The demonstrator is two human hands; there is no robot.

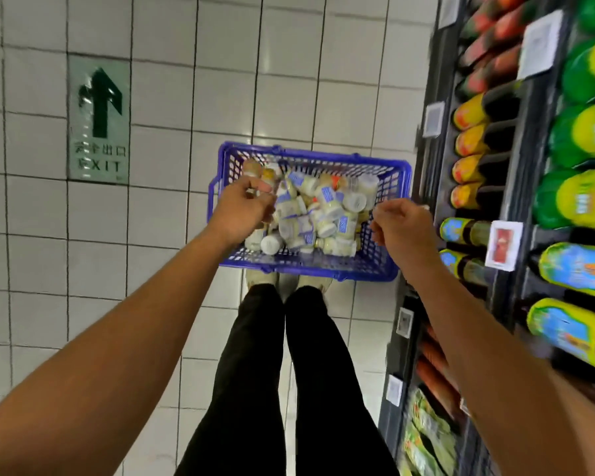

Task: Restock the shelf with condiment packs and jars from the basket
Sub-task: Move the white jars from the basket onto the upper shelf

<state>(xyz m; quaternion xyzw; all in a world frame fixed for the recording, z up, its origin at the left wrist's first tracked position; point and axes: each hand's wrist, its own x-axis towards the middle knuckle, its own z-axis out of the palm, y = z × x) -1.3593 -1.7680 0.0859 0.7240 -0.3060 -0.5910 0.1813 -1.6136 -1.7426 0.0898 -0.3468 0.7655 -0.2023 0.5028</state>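
jars (pixel 327 209) in basket (pixel 310 266) lie beneath left hand (pixel 244 209).

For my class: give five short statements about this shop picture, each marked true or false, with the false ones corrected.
1. The basket is blue. True.
2. The basket is empty. False: it is full of jars.
3. The shelf is on the person's right. True.
4. The floor sign has a red arrow. False: the arrow on the sign is green.
5. The left hand is over the jars. True.
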